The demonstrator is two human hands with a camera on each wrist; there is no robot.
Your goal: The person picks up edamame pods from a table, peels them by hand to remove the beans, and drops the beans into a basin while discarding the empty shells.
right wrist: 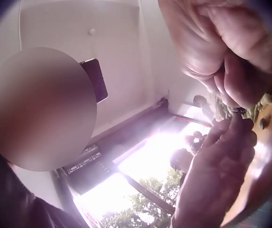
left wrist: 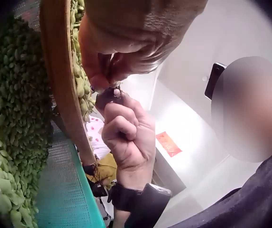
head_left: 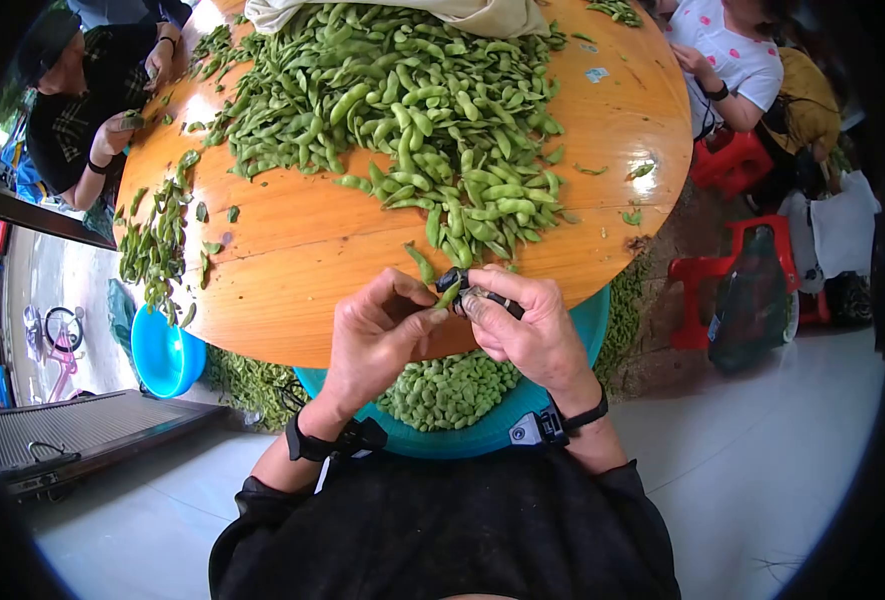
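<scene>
Over the table's near edge, my left hand (head_left: 377, 325) pinches a green soybean pod (head_left: 448, 294) between thumb and fingertips. My right hand (head_left: 534, 325) meets it from the other side, its thumb and forefinger on the pod; black wrapping covers some of its fingertips. Just beyond lies another pod (head_left: 420, 262). Below both hands, a teal basket (head_left: 412, 441) holds a heap of shelled green beans (head_left: 447, 392). The left wrist view has the right hand (left wrist: 126, 130) with curled fingers, its tips against the left hand's. Fingers largely hide the pod in both wrist views.
A big pile of pods (head_left: 402, 110) covers much of the round wooden table (head_left: 292, 300), with a cloth sack (head_left: 412, 14) behind it. People sit at left and right. A blue basin (head_left: 167, 352) stands left, red stools (head_left: 687, 300) right. Husks lie on the floor around the basket.
</scene>
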